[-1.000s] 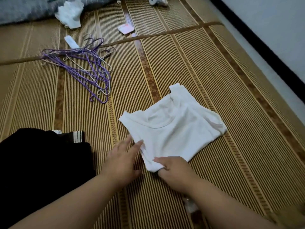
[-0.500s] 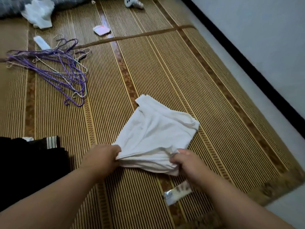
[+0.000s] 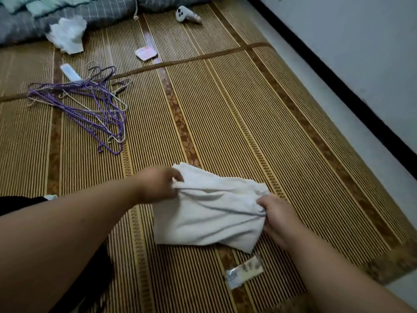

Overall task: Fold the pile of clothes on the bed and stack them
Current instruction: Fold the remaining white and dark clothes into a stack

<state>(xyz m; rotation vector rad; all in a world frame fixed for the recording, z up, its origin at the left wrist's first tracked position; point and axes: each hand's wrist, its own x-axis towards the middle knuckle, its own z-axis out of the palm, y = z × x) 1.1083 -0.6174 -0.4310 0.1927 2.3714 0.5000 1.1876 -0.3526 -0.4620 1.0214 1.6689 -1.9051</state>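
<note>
Your left hand (image 3: pixel 158 185) and right hand (image 3: pixel 276 219) each pinch an end of the folded white top (image 3: pixel 207 215), which lies on the striped mat (image 3: pixel 248 123), well apart from the purple hangers (image 3: pixel 90 105).

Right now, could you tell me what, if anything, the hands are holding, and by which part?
Both hold the folded white garment: the left hand pinches its far left corner, the right hand grips its bunched right edge.

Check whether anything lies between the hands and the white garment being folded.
Nothing visible does: the left hand and right hand each grip the white garment directly, at opposite edges. The small packet lies on the mat nearer the camera, clear of both hands.
</note>
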